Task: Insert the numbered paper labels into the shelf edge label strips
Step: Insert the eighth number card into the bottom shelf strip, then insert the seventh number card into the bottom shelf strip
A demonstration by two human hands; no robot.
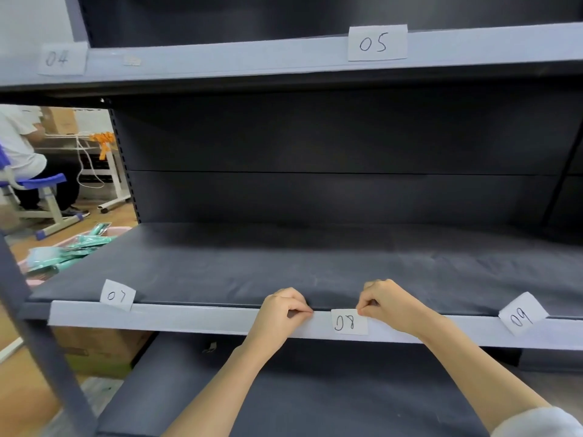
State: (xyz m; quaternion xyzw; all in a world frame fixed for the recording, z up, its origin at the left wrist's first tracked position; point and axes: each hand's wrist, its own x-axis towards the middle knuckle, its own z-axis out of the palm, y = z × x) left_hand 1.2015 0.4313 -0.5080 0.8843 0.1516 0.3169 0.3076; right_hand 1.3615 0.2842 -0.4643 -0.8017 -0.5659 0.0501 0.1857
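Note:
A white paper label marked 08 [349,322] sits in the pale grey label strip [189,318] on the front edge of the middle shelf. My right hand [389,302] pinches the label's top right corner. Just left of the label, my left hand [284,309] pinches the strip's top edge. Label 07 [117,295] stands loosely at the strip's left, and label 09 [522,313] leans tilted at the right. On the upper strip [236,59] sit labels 04 [60,59] and 05 [377,43].
The dark shelf board [315,266] behind the strip is bare. A pink bin of green packets [72,250] stands at the left, a cardboard box [101,351] under the shelf. A person sits on a blue chair [41,182] at the far left.

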